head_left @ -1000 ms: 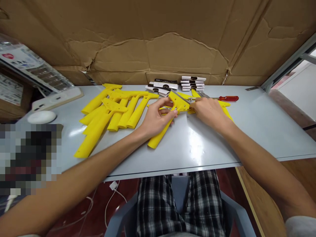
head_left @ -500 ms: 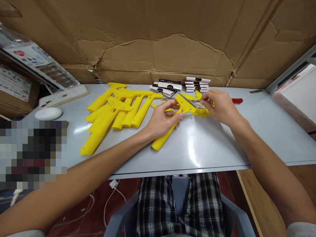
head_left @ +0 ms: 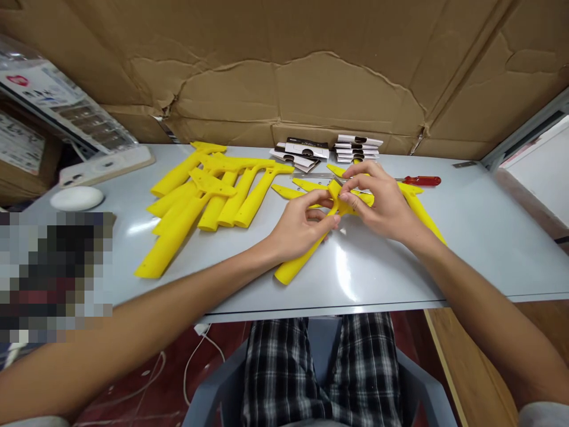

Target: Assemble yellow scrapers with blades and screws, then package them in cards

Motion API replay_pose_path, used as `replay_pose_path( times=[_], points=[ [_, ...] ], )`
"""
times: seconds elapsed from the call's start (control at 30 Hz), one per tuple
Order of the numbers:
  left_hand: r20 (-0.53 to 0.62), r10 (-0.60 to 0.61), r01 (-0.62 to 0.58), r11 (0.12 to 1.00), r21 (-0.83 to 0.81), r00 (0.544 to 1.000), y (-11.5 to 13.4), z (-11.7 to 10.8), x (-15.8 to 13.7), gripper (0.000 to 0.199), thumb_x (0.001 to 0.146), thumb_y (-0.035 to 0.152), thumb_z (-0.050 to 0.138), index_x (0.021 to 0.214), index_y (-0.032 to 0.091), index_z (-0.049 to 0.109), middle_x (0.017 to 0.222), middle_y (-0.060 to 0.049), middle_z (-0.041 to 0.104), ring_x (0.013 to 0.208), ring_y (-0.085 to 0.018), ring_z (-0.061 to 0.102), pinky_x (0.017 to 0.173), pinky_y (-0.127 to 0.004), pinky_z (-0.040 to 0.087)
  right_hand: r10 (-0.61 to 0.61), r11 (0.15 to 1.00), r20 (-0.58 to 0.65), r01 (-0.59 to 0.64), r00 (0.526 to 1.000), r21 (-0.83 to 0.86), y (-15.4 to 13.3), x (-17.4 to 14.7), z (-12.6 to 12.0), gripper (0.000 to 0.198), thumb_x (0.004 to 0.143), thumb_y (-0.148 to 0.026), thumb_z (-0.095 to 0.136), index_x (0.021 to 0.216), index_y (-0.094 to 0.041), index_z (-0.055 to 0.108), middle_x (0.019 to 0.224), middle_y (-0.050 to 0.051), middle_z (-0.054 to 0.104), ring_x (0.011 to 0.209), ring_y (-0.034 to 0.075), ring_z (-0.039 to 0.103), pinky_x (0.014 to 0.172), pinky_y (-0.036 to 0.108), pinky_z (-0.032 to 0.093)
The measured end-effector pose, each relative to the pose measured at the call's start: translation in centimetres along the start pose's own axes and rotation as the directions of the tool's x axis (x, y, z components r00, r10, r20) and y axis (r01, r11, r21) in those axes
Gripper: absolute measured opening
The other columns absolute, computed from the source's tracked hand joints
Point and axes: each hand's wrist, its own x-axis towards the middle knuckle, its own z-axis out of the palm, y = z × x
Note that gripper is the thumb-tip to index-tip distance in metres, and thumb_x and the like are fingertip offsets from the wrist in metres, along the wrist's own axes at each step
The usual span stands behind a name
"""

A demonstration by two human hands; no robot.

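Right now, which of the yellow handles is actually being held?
The yellow handle at the table's middle, slanting toward the near edge: the left hand and right hand both pinch its wide end. The handle pile at left lies untouched.

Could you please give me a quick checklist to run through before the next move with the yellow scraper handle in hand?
1. Left hand grips the yellow scraper handle: ok, fingers wrap it near its wide end.
2. Right hand meets the same piece: ok, its fingertips pinch at the wide end.
3. Handle's tail supported: ok, it rests on the grey table.
4. Red screwdriver within sight: ok, it lies just beyond the right hand.
5. Spare yellow handles kept apart: ok, heaped to the left, not touching the hands.
6. Small part between the fingertips seated: cannot tell, fingers hide it.
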Motion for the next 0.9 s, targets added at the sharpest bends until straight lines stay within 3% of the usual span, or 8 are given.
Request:
replay_pose_path(
  times=[0.43,0.9],
  points=[
    [0.011,0.003,-0.003,1.000,0.024,1.000,0.00,0.02,0.00,0.020,0.088,0.025,0.076,0.105,0.016,0.068,0.112,-0.008,0.067,0.071,-0.012,0.071,0.061,-0.025,0.059,0.081,0.997,0.007,-0.081,0.997,0.006,-0.05,0.01,0.24,0.022,0.098,-0.040,0.065,0.090,-0.020,0.070,0.119,0.010,0.066,0.115,0.023,0.062,0.101,0.042,0.050],
    [-0.011,-0.056,0.055,0.996,-0.075,0.998,-0.53,-0.20,0.30,0.029,0.086,0.025,0.081,0.109,0.014,0.068,0.117,-0.011,0.066,0.067,-0.014,0.073,0.054,-0.026,0.061,0.175,0.984,-0.057,-0.177,0.983,-0.024,-0.09,0.20,-0.11,0.031,0.100,-0.048,0.064,0.093,-0.019,0.071,0.109,0.010,0.071,0.103,0.021,0.066,0.088,0.036,0.053]
  ],
)
